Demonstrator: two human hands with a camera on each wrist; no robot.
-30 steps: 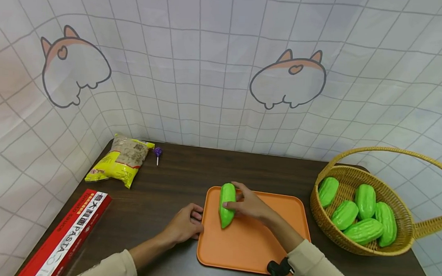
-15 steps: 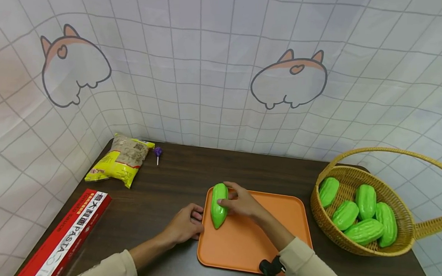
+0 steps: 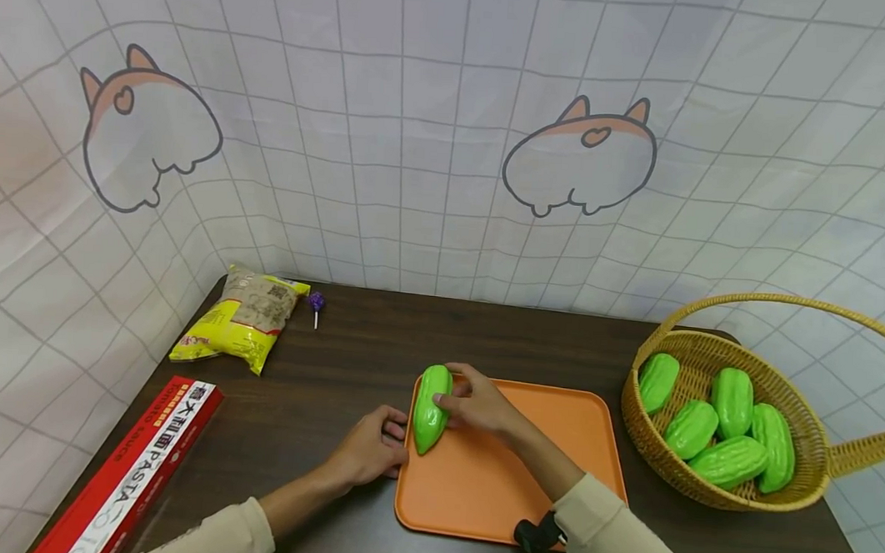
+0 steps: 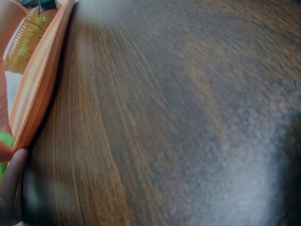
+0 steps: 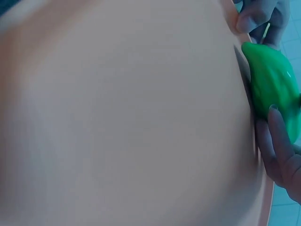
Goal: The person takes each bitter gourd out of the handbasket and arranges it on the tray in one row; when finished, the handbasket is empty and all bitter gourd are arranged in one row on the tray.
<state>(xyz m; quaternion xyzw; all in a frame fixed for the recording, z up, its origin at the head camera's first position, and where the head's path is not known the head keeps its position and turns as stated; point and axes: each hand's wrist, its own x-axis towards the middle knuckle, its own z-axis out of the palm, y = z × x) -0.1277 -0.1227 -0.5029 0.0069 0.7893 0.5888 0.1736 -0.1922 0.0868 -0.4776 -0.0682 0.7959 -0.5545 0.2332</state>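
Observation:
A green bitter melon (image 3: 430, 409), glossy and ridged, lies along the left side of the orange tray (image 3: 524, 448). My right hand (image 3: 481, 402) grips it from the right, thumb on the near side and fingers round the far end. In the right wrist view the melon (image 5: 273, 77) is close over the tray's rim, its pointed end toward my left hand (image 5: 263, 19). That left hand (image 3: 370, 450) pinches the tray's left edge; the left wrist view has its fingertip (image 4: 19, 157) right at the rim.
A wicker basket (image 3: 640, 433) with a tall handle holds several bitter melons (image 3: 729, 464) at the right. Left on the dark table (image 3: 317, 378) lie a red pasta box (image 3: 135, 469), a yellow bag (image 3: 245, 316) and a purple lollipop (image 3: 317, 303). A patterned cloth (image 3: 345, 138) hangs behind.
My right hand has moved the bitter melon left across the tray to its left edge, tilting its near end a little leftward. The left hand has stayed in place.

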